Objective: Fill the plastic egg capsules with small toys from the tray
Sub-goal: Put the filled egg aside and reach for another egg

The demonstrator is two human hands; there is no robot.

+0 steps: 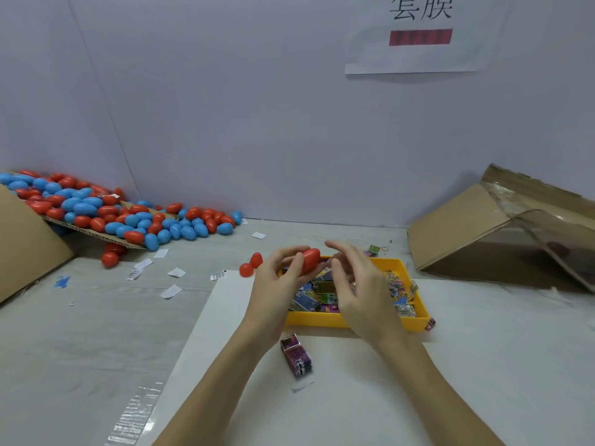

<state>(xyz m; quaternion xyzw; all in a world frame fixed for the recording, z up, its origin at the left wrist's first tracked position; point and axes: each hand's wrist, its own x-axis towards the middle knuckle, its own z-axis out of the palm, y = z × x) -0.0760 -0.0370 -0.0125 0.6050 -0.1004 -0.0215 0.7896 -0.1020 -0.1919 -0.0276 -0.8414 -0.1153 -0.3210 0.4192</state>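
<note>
My 2 bare forearms reach up from the bottom edge, and between them lies a small purple printed toy packet [296, 356] on the white sheet [338, 407], just in front of the yellow plastic tray [354, 322]. My left hand [279, 284] grips a red plastic egg capsule [310, 260] above the tray's left end, fingers and thumb curled round it. My right hand [360, 284] hovers just beside the capsule, over the tray; its fingers are loosely spread and blurred, and I cannot tell whether they pinch anything.

The tray holds a heap of small toy packets [322, 292] in mixed colours. Just left of the tray, 2 red egg halves [251, 265] rest on the grey table [80, 333]. Further left of the tray, white paper slips [170, 289] lie scattered. Far left and behind the tray, a pile of red and blue plastic egg capsules [112, 214] spills off a cardboard flap. Right of the tray sits a tipped brown cardboard box [467, 233]. A paper sign [418, 33] hangs on the wall behind the tray.
</note>
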